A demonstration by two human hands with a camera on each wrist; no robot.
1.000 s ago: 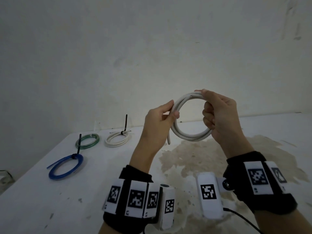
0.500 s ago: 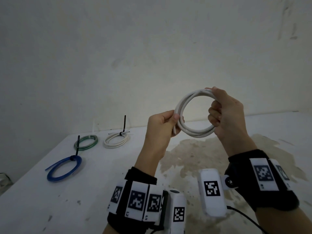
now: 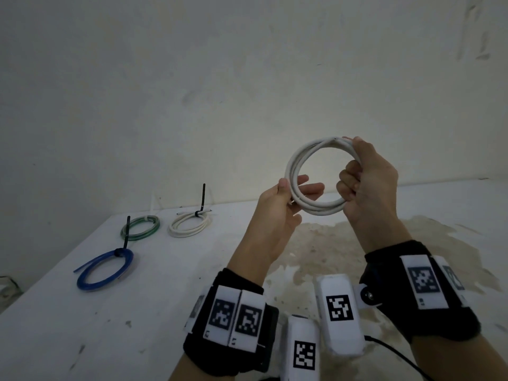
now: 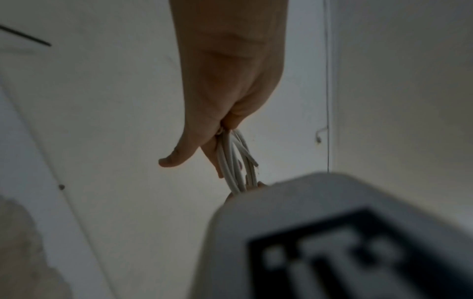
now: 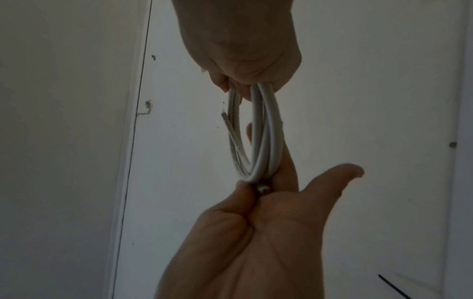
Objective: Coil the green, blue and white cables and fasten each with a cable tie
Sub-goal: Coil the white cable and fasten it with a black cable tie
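A white cable coil [image 3: 295, 163] is held upright in the air above the table, between both hands. My right hand [image 3: 367, 176] grips its right side in a fist, with the thumb over the top strands. My left hand [image 3: 286, 198] holds the lower left of the ring; its thumb lies in front and two fingers reach straight through. In the right wrist view the white cable coil [image 5: 266, 131] runs from my right hand [image 5: 243, 50] down into my left hand [image 5: 268, 222]. A loose cable end [image 4: 252, 159] sticks out of the bundle.
On the far left of the white table [image 3: 82, 325] lie three tied coils: blue [image 3: 105, 270], green [image 3: 140, 228] and white [image 3: 189, 225], each with a black tie tail standing up. A brownish stain [image 3: 330, 243] spreads under my hands. A wall rises close behind.
Both hands have lifted the coil a little and carried it right. The loose end that hung beside my left hand now lies in the ring. My left fingers have straightened.
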